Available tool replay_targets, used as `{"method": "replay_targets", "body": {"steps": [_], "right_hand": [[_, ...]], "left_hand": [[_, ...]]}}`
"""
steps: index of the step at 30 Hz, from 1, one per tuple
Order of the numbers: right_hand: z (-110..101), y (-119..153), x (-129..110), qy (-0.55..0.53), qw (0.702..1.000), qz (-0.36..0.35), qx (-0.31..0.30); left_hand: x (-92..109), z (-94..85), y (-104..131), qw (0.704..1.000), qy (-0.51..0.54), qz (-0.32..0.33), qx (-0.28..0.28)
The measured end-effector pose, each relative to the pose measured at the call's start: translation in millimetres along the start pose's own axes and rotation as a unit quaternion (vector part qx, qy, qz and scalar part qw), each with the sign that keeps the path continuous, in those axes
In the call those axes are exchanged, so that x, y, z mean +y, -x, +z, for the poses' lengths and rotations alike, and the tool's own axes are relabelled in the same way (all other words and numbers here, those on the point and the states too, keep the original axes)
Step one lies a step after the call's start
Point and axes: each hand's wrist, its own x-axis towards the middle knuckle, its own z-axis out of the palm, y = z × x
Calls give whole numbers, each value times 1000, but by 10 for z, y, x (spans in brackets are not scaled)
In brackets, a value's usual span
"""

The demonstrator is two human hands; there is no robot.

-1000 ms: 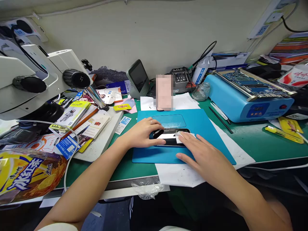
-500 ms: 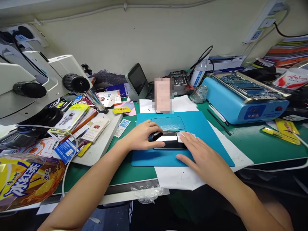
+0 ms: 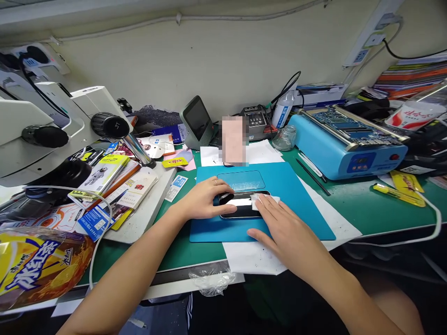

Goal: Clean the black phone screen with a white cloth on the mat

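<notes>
A dark, glossy phone (image 3: 240,210) lies flat on a blue mat (image 3: 209,231), its screen reflecting light. My left hand (image 3: 208,199) grips the phone's left end, thumb along the near side and fingers at the far side. Under the fingertips of my right hand (image 3: 279,217) a white wipe (image 3: 256,203) is pressed onto the phone's surface; the thumb is spread away over the mat. Just behind the phone lies a thin clear glass panel (image 3: 244,180) with a dark outline.
At the left stand a microscope (image 3: 108,125), booklets and a drink bottle (image 3: 45,260). A blue heating machine (image 3: 345,156) with a circuit board, a glass jar (image 3: 285,138) and a yellow cutter (image 3: 398,195) are on the right. A screen device (image 3: 197,122) stands behind.
My right hand has slid slightly left along the phone with the wipe, showing more of the phone's right end. My left hand keeps its hold. The whole view has shifted slightly.
</notes>
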Motion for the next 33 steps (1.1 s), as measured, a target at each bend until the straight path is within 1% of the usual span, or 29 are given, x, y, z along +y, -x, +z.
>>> {"method": "replay_targets", "body": {"steps": [2,4,6,9,11,13,16,18,20,24,26,28,31,33], "right_hand": [[-2,-83,-12,-4,1000,-2,-12],[2,-100,-51,8,1000,4,-13],[3,-44,-109,27,1000,9,-5],[-21,78,-163,47,999,-6,8],[-49,100,-141,49,999,-20,8],[-74,46,-76,37,999,-26,-3],[-91,-91,24,9,999,-17,-29],[-90,-128,42,7,999,-6,-33],[-83,-77,6,21,999,-4,-24],[-72,157,-119,51,999,-13,12],[-70,201,-139,49,999,-13,19],[-65,140,-109,32,999,-9,6],[-50,-60,-16,-1,999,5,-32],[-45,-149,23,-9,999,15,-38]], "left_hand": [[-1,7,3,1000,4,-3,2],[1,9,6,1000,5,-4,2],[5,5,8,1000,2,-3,1],[14,1,6,1000,-5,0,2],[19,2,3,1000,-12,5,-1],[21,5,1,1000,-17,8,-4],[21,7,1,1000,-14,9,-2],[18,5,3,1000,-9,9,-1],[15,0,4,1000,-9,9,-2],[18,-9,1,1000,-19,11,-1],[26,-11,-3,1000,-26,15,-1],[36,-10,-6,999,-28,19,0],[45,-9,-4,1000,-20,19,0],[46,-12,-2,1000,-12,14,0]]}}
